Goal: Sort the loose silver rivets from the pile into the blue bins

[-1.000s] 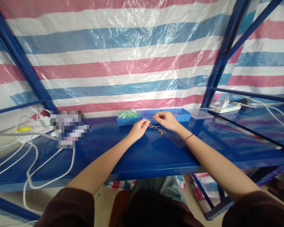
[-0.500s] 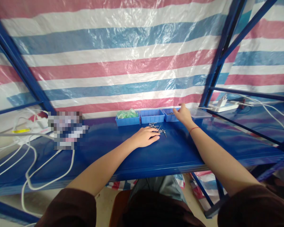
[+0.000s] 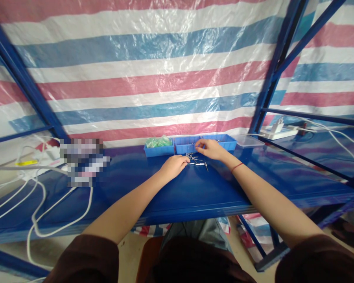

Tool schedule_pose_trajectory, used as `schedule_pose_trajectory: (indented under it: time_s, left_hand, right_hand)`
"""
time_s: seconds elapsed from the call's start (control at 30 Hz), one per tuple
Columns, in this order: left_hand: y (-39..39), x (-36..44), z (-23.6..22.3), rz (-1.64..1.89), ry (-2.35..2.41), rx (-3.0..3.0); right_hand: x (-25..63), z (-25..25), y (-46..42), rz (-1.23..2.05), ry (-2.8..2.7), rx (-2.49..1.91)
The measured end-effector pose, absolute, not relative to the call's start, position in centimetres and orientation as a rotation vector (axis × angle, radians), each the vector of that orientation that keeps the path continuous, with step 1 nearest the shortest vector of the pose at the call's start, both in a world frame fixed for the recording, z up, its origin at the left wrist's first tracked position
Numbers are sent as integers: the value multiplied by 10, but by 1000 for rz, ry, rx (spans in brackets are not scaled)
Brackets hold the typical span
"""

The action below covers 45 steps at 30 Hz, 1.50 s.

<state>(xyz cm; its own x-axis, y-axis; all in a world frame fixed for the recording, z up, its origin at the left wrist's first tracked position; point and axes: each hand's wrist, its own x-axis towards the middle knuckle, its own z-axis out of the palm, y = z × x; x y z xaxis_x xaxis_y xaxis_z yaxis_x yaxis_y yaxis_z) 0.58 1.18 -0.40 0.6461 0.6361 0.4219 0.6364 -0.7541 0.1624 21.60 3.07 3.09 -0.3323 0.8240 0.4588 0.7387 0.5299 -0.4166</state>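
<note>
A small heap of shiny metal pin-like pieces (image 3: 198, 158) lies on the blue tabletop in front of the bins. My left hand (image 3: 174, 166) is closed at the left side of the heap, its thumb and fingers pinching a thin metal piece (image 3: 191, 163) that sticks out to the right. My right hand (image 3: 210, 149) hangs just above and behind the heap, fingers curled towards the thumb; whatever is between the fingertips is too small to make out. Behind it stand the middle blue bin (image 3: 183, 148) and the right blue bin (image 3: 230, 144), which has small metal pieces inside.
The left blue bin (image 3: 158, 151) holds a green plastic bag (image 3: 159, 141). A clear plastic lid (image 3: 250, 140) lies right of the bins. White cables (image 3: 41, 196) and a blurred-out object (image 3: 85, 161) take up the left side. Blue metal posts (image 3: 265, 90) frame the bench (image 3: 177, 200).
My right hand has come out of the right bin, moving left towards the heap. My left hand, spread flat before, has drawn back slightly and closed into a pinch on a metal piece.
</note>
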Motion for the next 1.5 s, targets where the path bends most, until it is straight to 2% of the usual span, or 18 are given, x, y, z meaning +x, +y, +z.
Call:
schedule_pose_trajectory:
  time_s: [0.17, 0.43, 0.57, 1.13, 1.5]
  left_hand:
    - [11, 7, -7, -858, -1156, -2724]
    - [13, 8, -1, -1599, -1241, -2743]
    - [13, 9, 2, -1804, -1404, -2740]
    - [9, 7, 10, -1990, -1407, -2648]
    - [11, 6, 7, -1948, -1416, -2683]
  right_hand:
    - [202, 23, 27, 413, -2403, -1036]
    - [194, 19, 29, 469, -2368, -841]
    - [193, 20, 27, 598, -2333, -844]
    - [186, 24, 18, 948, -2005, -892]
    - [186, 30, 15, 898, -1817, -848]
